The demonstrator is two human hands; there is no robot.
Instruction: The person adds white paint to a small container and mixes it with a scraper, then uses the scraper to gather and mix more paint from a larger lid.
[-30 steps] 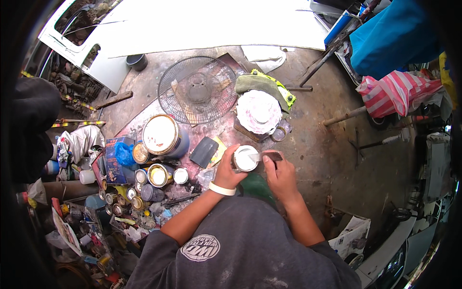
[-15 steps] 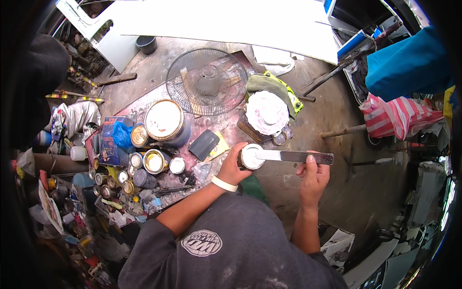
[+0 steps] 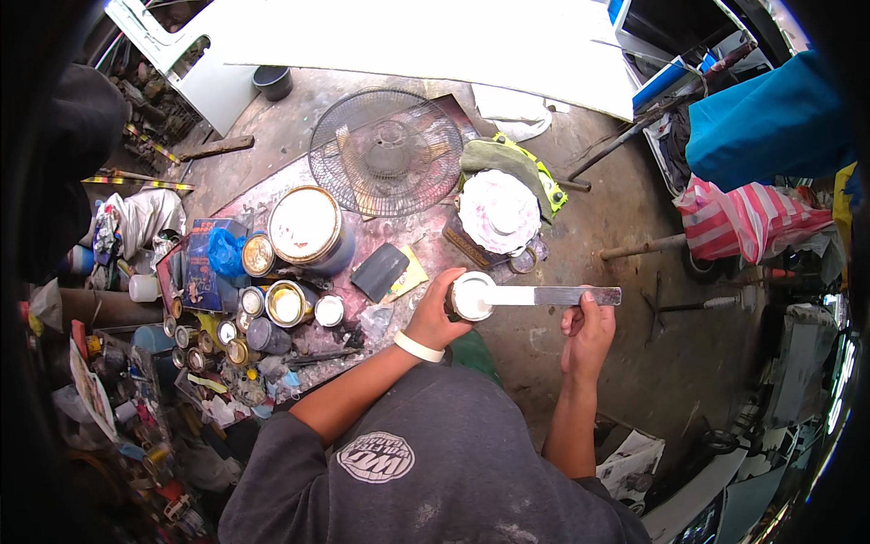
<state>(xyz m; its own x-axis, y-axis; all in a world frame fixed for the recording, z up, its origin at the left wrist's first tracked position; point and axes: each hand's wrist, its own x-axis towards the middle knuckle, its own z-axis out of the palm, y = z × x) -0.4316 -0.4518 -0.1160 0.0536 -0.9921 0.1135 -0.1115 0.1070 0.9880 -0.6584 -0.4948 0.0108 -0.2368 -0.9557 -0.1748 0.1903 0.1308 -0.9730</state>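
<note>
My left hand [image 3: 437, 317] is wrapped round a small open can [image 3: 473, 296] with white, paint-like stuff inside. A white band circles my left wrist. Between the fingertips of my right hand [image 3: 587, 331] is the far end of a flat metal scraper [image 3: 576, 296]. Its other half is coated white, and that end rests at the can's mouth. Close to the can, a round white-coated piece [image 3: 498, 211] sits on a box. A dark grey pad [image 3: 380, 272] lies by a yellow sheet, left of my left hand.
Left stand a large paint can [image 3: 306, 227], several smaller cans [image 3: 288, 304] and a blue plastic bag [image 3: 227, 252]. A wire fan guard [image 3: 386, 152] lies ahead, before a large white panel [image 3: 426, 45]. At right hang a blue cloth [image 3: 770, 118] and a red-striped bag [image 3: 748, 218].
The scraper has turned slightly, from a downward slant to nearly level. My right hand has shifted a little with it, while my left hand still holds the can.
</note>
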